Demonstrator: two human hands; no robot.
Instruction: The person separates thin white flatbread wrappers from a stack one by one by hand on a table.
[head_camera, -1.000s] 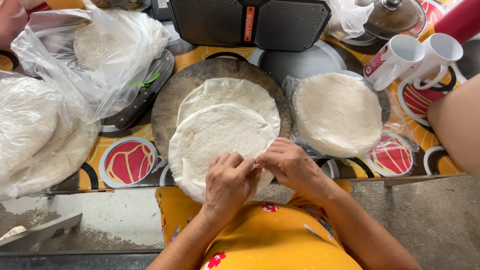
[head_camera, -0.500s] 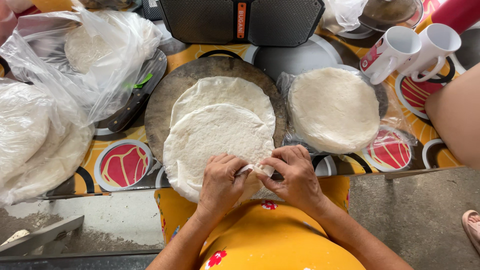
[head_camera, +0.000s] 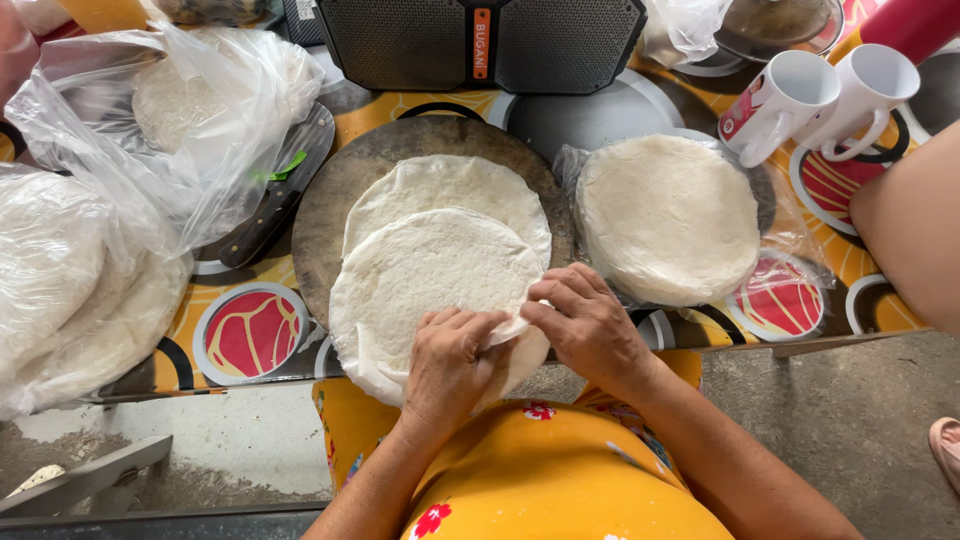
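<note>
Since the earlier frame we are shifting both hands a little toward five o'clock along the near edge of the front flatbread (head_camera: 425, 285), and the view is sitting much as it was. Our left hand (head_camera: 450, 365) is lying palm down, knuckles up, fingers curled over the bread's rim; its grip is closing narrowly on that thin edge. Our right hand (head_camera: 590, 325) is coming in from four o'clock, wrist bent, fingers stretched toward nine o'clock and pinching the same edge, so the fingertips of both hands are almost meeting. A small flap of the bread is lifting between them.

The front flatbread is lying at the six o'clock side of a round dark board (head_camera: 330, 200) on the desk (head_camera: 250, 335), overlapping a second flatbread (head_camera: 450, 185) toward twelve o'clock. At three o'clock a stack of flatbreads (head_camera: 665, 215) is resting on clear plastic. At nine o'clock, plastic bags (head_camera: 90, 250) are holding more rounds, and a knife (head_camera: 275, 195) is lying just beside the board. Two white mugs (head_camera: 820, 95) are standing at one o'clock, a black speaker (head_camera: 480, 40) at twelve. Another person's arm (head_camera: 910, 235) is showing at three o'clock.
</note>
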